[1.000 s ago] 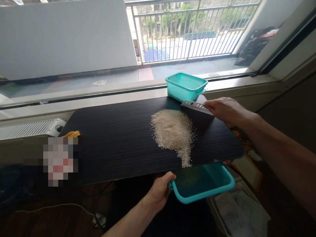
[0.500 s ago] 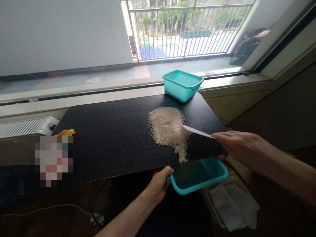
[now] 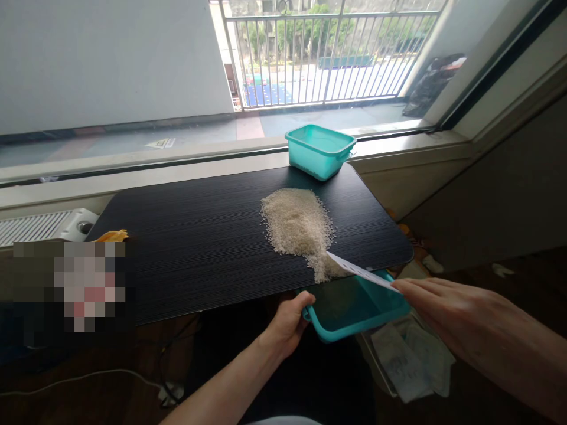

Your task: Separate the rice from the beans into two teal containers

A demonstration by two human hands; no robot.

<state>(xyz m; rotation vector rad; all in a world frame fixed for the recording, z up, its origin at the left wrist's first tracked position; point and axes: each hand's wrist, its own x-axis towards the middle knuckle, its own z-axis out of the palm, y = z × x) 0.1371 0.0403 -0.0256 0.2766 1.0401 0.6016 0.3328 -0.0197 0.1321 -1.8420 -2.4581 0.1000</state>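
Note:
A pile of white rice (image 3: 296, 221) lies on the black tabletop (image 3: 199, 236), with a narrow tongue of grains reaching the front edge. My right hand (image 3: 436, 301) is closed on the end of a thin white card (image 3: 361, 271), whose far tip touches the rice near that edge. Just below the edge, my left hand (image 3: 292, 316) grips the left rim of a teal plastic basin (image 3: 336, 335). Part of this basin is hidden under the tabletop and the card. I cannot make out whether grains lie inside it.
A second teal basin (image 3: 321, 153) stands at the table's back right corner, with something pale in its bottom. Beyond it runs the window sill (image 3: 390, 147). A white radiator (image 3: 48, 227) is at the left. A bin with plastic bags (image 3: 405, 360) sits below right.
My right hand has drawn the card toward me, from the side of the pile to the front edge, pulling rice along. My left hand still holds the basin beneath the edge.

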